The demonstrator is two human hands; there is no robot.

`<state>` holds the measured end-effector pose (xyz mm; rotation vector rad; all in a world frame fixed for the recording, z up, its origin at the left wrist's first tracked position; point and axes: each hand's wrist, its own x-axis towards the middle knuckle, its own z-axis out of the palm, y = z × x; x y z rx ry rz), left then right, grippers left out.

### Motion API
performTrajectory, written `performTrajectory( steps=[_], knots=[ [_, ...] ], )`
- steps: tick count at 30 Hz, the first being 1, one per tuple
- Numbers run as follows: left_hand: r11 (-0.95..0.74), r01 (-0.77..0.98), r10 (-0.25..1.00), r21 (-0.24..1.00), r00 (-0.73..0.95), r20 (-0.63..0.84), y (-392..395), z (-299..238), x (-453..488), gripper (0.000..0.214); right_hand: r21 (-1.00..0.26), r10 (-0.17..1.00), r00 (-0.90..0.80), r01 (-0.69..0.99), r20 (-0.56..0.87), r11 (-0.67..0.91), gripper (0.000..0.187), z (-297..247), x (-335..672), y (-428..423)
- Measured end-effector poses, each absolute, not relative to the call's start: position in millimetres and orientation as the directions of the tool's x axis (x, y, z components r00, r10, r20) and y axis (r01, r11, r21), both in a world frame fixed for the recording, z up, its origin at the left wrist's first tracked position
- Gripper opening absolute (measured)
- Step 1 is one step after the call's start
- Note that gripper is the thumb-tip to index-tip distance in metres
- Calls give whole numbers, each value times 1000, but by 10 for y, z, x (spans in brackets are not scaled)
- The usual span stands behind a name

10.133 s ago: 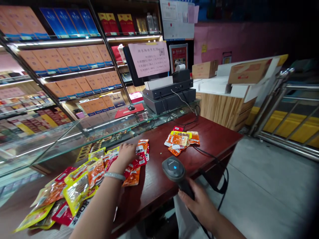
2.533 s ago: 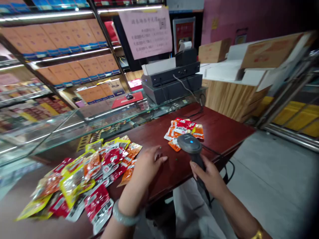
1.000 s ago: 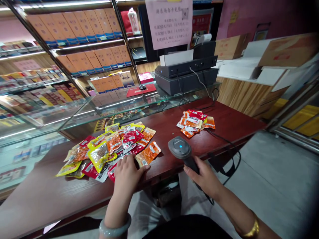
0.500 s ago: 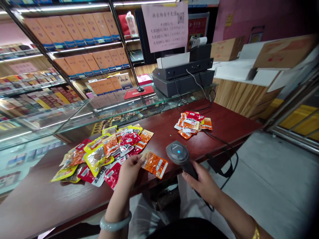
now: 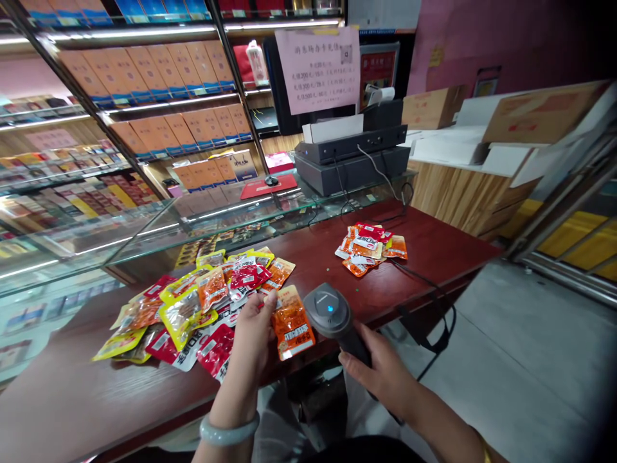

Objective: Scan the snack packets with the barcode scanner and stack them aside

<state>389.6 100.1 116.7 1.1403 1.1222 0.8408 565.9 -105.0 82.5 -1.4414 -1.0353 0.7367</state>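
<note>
One packet [image 5: 293, 328] in left hand [image 5: 255, 328]

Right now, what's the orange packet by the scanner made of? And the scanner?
The orange packet looks like glossy plastic film: light glints off it. The scanner seems hard, dark gray plastic, fairly matte, with a smooth, rounded shell.

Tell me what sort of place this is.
Probably a shop checkout: rows of orange boxes, a glass display case, and a handheld scanner in the right hand.
</note>
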Motion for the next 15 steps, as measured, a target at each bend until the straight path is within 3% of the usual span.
performTrajectory(
  steps=[6, 15],
  knots=[
    [333, -19, 890, 943, 336, -308, 1040, 1201, 3970, 24, -983, 910, 402, 183, 103, 30, 47, 808, 5625, -1058],
    [493, -88, 819, 866, 384, -427, 1063, 1235, 4009, 26, -981, 896, 432, 193, 103, 20, 44, 790, 5667, -1079]
  ],
)
